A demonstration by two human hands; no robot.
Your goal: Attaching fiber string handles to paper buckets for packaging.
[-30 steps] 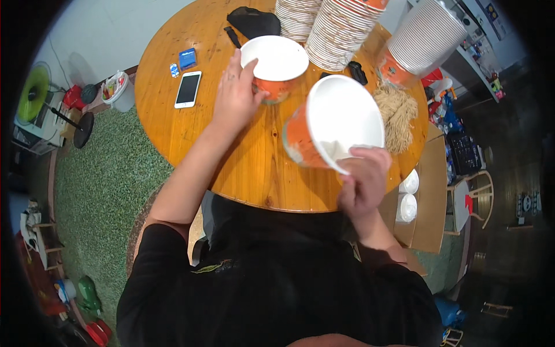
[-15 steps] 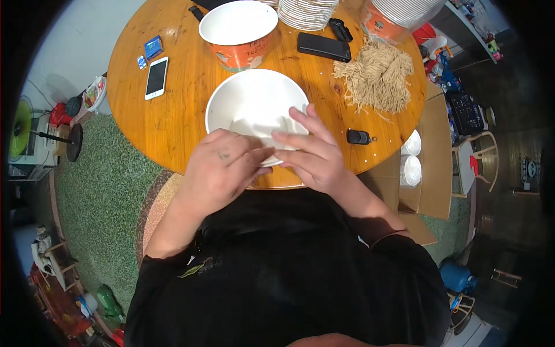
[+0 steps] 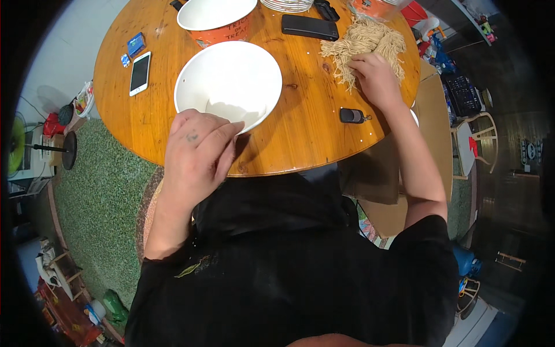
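A white paper bucket (image 3: 243, 81) tilts toward me near the front of the round wooden table. My left hand (image 3: 196, 147) is closed on its near left rim, thumb and fingers pinching the edge. Over to the right, my right hand (image 3: 376, 78) reaches to a tangled bundle of beige string (image 3: 381, 40). Its fingers are curled together on the near strands; whether a single strand is pinched is too small to make out. A second bucket, orange outside and white inside (image 3: 222, 34), stands just behind the first.
On the wooden table (image 3: 300, 139) lie a key fob (image 3: 351, 115), a white phone (image 3: 140, 74), a small blue box (image 3: 136, 44) and a black flat device (image 3: 310, 27). Stacked white rims (image 3: 289, 4) and a wrapped orange bucket stack (image 3: 376, 8) stand behind. An open cardboard box (image 3: 433, 139) adjoins the right edge.
My right hand has left the near rim of the white bucket and moved right to the string bundle. The left hand stays on the rim. The whole view has shifted slightly.
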